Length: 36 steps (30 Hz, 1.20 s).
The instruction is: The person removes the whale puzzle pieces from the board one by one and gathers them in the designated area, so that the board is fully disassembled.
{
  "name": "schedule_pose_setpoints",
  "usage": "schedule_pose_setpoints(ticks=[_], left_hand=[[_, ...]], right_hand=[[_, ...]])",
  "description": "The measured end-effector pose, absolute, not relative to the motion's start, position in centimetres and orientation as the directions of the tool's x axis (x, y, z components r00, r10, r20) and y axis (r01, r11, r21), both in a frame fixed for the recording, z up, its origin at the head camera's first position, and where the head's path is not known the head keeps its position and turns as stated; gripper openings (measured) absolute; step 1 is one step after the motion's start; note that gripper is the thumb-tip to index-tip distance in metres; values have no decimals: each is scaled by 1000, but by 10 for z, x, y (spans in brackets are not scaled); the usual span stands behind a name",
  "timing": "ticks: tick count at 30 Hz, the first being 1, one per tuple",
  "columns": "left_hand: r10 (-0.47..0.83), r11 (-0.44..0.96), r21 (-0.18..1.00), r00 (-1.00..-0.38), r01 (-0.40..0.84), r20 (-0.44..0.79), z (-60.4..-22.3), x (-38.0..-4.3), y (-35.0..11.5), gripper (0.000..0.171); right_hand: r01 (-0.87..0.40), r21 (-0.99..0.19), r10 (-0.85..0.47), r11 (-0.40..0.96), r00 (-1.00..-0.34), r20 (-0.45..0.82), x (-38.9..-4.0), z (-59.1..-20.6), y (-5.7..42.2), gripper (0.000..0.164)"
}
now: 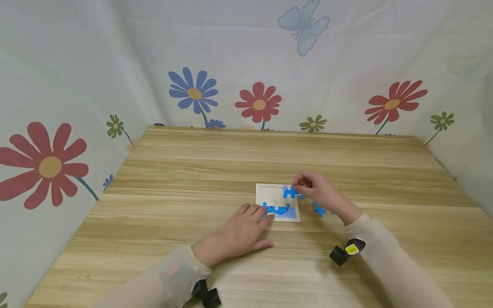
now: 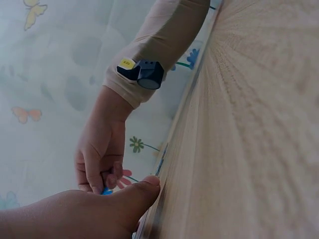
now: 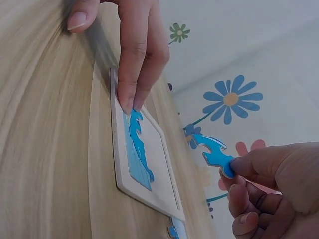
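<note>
Head view showed two bare hands over a brown wooden table (image 1: 192, 171). Under the left hand's fingertips lay a flat, square, pale wooden puzzle tray (image 1: 271, 194) with a thin raised rim. Inside it, right at those fingertips, was a bright blue puzzle part with a bumpy edge (image 1: 277, 209). A light blue strip (image 3: 135, 167) sat next to that part, along the tray side nearest the left thumb. Past the fingertips, the tray floor was bare and cream.

The left hand (image 1: 242, 229) had its fingers stretched out, with two tips touching the blue part. Its thumb was apart from the tray, off to the side.

The right hand (image 1: 313, 188) pinched a small blue jigsaw piece with a white curved line (image 3: 217, 158) between its thumb and a finger. Its other fingers were curled in. The pinched piece was up in the air, sticking out past the thumb tip, above the tray's far right part. It was shiny blue on top and had a brown edge, a round knob by the fingers and a deep notch. On the table, below the right hand's fingers, lay loose blue jigsaw pieces (image 1: 319, 209), some partly hidden by that hand.
</note>
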<state>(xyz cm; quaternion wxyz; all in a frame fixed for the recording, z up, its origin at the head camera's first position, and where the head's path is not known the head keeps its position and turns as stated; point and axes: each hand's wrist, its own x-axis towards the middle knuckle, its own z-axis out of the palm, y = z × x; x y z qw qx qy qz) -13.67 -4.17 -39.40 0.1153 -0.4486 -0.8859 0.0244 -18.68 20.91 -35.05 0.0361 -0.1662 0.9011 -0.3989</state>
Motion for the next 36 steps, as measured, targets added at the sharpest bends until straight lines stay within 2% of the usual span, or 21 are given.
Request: schedule_pose_setpoints(ticks=[21, 36], left_hand=[[800, 597, -153, -572, 787, 181, -394, -137, -42, 63], [798, 600, -136, -579, 788, 166, -393, -137, -42, 63]], right_hand=[[-295, -710, -373, 639, -927, 50, -177, -357, 241, 4], [-243, -662, -334, 709, -943, -12, -172, -368, 247, 4]])
